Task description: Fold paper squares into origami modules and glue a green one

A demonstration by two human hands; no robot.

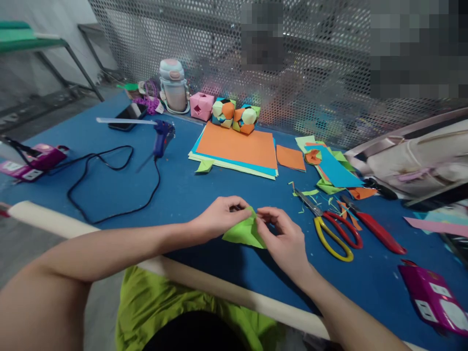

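Green paper (242,235), presumably light and easily creased, was over the counter (179,192); your left hand (224,217) and right hand (284,239), nearly closed, pinched its far edge, apparently the safest hold.

Your left hand (224,218) pinches with curled fingers (242,214); your right hand (284,242) sits just right of it, also pinching. Your left arm (120,249) is bent, and your right forearm (341,298) slants up toward your left hand.
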